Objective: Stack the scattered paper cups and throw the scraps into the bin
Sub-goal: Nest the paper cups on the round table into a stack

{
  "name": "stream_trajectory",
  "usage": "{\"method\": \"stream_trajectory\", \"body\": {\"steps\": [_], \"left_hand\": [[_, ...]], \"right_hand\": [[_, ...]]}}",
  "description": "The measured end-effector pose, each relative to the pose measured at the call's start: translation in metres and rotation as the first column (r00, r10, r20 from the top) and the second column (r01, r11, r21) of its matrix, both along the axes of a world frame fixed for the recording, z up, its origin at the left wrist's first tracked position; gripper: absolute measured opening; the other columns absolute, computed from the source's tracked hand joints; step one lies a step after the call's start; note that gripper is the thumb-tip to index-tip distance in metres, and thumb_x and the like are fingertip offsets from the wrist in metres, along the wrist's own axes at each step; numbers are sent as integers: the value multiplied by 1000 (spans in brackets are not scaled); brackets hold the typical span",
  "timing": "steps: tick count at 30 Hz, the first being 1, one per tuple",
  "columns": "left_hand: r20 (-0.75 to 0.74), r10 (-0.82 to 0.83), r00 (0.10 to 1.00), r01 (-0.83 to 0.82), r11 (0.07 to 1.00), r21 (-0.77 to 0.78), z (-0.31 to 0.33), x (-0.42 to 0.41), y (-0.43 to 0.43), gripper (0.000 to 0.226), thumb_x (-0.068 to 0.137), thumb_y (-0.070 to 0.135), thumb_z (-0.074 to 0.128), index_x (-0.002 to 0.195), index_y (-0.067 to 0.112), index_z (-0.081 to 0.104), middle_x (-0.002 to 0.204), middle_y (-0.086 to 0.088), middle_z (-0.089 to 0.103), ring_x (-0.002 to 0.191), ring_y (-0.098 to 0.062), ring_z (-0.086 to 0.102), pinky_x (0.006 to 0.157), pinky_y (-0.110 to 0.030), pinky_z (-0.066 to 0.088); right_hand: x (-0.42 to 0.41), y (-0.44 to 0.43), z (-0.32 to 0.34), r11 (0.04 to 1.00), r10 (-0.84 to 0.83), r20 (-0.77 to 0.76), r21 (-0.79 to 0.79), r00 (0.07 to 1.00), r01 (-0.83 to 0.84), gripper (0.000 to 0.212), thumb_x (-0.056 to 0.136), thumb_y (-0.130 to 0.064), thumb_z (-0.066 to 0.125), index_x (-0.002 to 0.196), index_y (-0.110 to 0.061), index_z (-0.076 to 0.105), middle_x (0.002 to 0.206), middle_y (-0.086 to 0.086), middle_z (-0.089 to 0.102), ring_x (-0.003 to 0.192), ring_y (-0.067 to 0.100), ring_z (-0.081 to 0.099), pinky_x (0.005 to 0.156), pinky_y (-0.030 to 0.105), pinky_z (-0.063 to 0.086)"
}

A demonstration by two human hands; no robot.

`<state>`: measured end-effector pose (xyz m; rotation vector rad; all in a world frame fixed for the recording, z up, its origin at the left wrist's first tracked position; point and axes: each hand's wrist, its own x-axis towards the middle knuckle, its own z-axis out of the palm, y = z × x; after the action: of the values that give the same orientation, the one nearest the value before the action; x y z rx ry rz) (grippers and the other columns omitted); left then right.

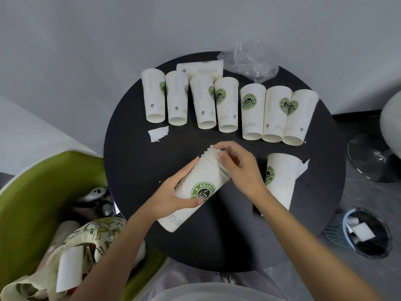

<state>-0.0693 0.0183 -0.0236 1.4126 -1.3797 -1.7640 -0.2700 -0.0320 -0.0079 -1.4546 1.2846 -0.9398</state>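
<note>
The stack of nested paper cups (204, 177) lies tilted over the near middle of the round black surface (217, 235). The left grip (173, 194) wraps its smooth wall and the right grip (240, 168) pinches its ridged rims. Just right stands an upturned cup (280, 181) touching a torn scrap (302, 169). Beyond are a row of upturned cups (227, 105), another scrap (158, 133) and crinkled clear wrap (249, 59). A mesh bin (334, 231) sits on the floor, right.

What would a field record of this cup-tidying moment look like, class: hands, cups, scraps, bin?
left hand: grips stack
right hand: fingers curled on stack's rim
cups: row of seven, one behind it, one by right wrist
scraps: one left of stack, one far right
bin: on floor, right of table
</note>
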Motion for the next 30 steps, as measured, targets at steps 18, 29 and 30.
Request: {"method": "stream_trajectory", "body": {"steps": [18,29,30], "left_hand": [[4,-50,999,50,999,-3,-5,-21,-14,93,79,0,78,141,50,32,144,22,47,124,-3,55,89,-20,52],[10,-76,997,76,997,11,-7,-34,-17,95,78,0,78,147,45,31,145,24,46,126,-5,55,93,-22,52],[11,-79,997,79,997,13,-6,-34,-17,95,78,1,78,147,45,31,145,24,46,125,-5,55,93,-22,52]], "right_hand": [[-109,-42,-13,988,-126,-168,67,978,139,22,96,-6,48,88,-14,67,76,3,66,64,4,60,70,15,49],[-155,-51,-32,987,-108,-438,64,892,151,13,94,-19,56,94,-20,69,93,-4,68,84,6,60,77,14,43],[-156,-50,-34,986,-101,-440,73,892,147,11,93,-19,57,93,-21,68,94,-5,67,84,4,60,78,16,44]]}}
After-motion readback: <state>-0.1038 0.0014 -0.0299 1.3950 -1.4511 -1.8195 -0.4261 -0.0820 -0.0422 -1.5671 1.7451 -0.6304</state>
